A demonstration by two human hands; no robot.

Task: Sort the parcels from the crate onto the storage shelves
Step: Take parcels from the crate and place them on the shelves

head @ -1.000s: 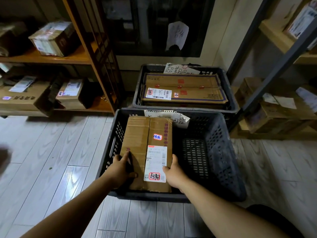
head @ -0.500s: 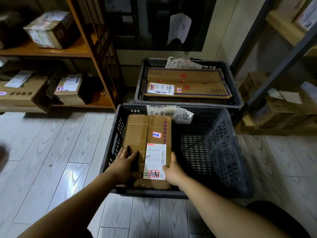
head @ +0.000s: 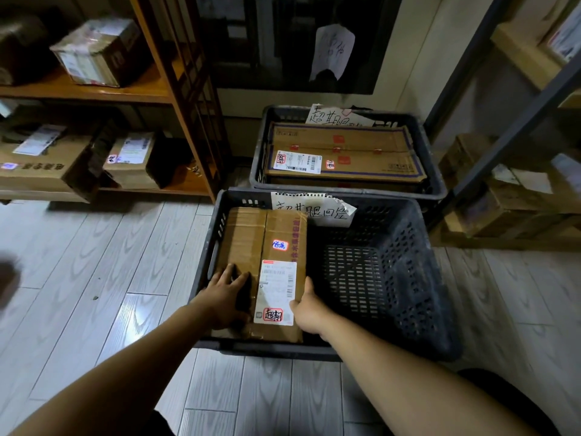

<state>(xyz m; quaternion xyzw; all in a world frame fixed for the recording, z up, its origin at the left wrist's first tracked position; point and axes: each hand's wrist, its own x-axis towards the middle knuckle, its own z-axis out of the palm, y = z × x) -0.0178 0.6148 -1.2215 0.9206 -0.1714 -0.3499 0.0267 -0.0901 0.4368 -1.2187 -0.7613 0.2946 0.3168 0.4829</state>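
The left hand (head: 224, 297) has slid further onto the box (head: 248, 234), fingers flat on taped cardboard. The right hand (head: 309, 309) touches its right edge; its fingers are hidden, so I cannot tell its grip. The box lies at the left of the perforated plastic crate (head: 408, 278). Behind it, a second crate (head: 429, 158) holds a flat carton (head: 345, 143).

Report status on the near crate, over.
Left hand flat on parcel top, right hand gripping its right edge. Parcel in near crate, left side. Nothing on top of it.
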